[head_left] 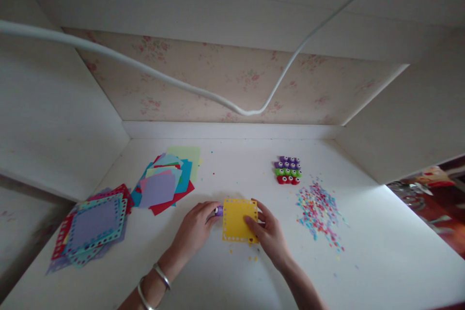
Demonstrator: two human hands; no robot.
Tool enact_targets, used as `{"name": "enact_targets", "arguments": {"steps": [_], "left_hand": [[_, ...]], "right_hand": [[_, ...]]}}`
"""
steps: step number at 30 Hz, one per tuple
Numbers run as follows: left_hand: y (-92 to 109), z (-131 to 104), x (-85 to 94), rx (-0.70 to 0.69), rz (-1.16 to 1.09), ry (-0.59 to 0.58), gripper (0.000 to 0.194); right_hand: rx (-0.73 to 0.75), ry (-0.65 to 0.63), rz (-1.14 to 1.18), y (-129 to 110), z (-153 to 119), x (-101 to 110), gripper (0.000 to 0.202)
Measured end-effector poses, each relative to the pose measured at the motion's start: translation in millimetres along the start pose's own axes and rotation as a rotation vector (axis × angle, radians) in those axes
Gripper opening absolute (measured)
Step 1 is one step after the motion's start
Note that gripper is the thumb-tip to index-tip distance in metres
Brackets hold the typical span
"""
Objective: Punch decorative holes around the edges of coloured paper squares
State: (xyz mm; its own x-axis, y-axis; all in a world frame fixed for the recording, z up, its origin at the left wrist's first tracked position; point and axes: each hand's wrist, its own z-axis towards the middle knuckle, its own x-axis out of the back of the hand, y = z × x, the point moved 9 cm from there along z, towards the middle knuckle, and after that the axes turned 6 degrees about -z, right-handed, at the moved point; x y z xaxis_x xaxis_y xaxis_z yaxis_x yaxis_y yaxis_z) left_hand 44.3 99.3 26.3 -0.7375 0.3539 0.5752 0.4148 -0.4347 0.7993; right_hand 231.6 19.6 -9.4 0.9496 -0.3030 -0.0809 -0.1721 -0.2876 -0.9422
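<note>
In the head view, the yellow card [236, 223] is held above the white table [363, 256], between the two hands, with its broad face turned toward the camera and small holes lined along its edges. By the left hand [198, 223] a small purple punch [220, 211] is gripped, its body pinched between thumb and bent fingers, just beside the card's left edge; whether the edge is caught in its slot cannot be told. The back of this hand is turned upward, and the left forearm is slanted in from below and left of the card, with two silver bangles [162, 275] worn near the wrist. By the right hand [271, 236] the card is clasped at its right side: the thumb is laid flat across the face, while the index finger is curled at the upper right corner and the other fingers are partly hidden. The right forearm is angled in from below and right of the card. A few yellow scraps [253, 258] are scattered just below the card. To its upper right, rows of purple, green and red punches [288, 172] are lined up, and coloured confetti [319, 208] is strewn to its right. Plain paper sheets [160, 190] are piled to its upper left, and hole-edged sheets [95, 223] are stacked farther left
</note>
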Motion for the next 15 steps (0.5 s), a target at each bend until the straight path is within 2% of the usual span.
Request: {"name": "enact_targets", "arguments": {"steps": [5, 10, 15], "left_hand": [[2, -1, 0.8, -0.019, 0.039, 0.004, 0.033], [3, -2, 2.7, -0.026, 0.056, 0.006, 0.035], [1, -3, 2.3, -0.017, 0.075, -0.011, 0.037]], "right_hand": [[-0.011, 0.003, -0.007, 3, -1, 4, 0.078], [-0.015, -0.044, -0.005, -1, -5, -3, 0.071], [-0.006, -0.039, -0.012, -5, -8, -6, 0.073]]}}
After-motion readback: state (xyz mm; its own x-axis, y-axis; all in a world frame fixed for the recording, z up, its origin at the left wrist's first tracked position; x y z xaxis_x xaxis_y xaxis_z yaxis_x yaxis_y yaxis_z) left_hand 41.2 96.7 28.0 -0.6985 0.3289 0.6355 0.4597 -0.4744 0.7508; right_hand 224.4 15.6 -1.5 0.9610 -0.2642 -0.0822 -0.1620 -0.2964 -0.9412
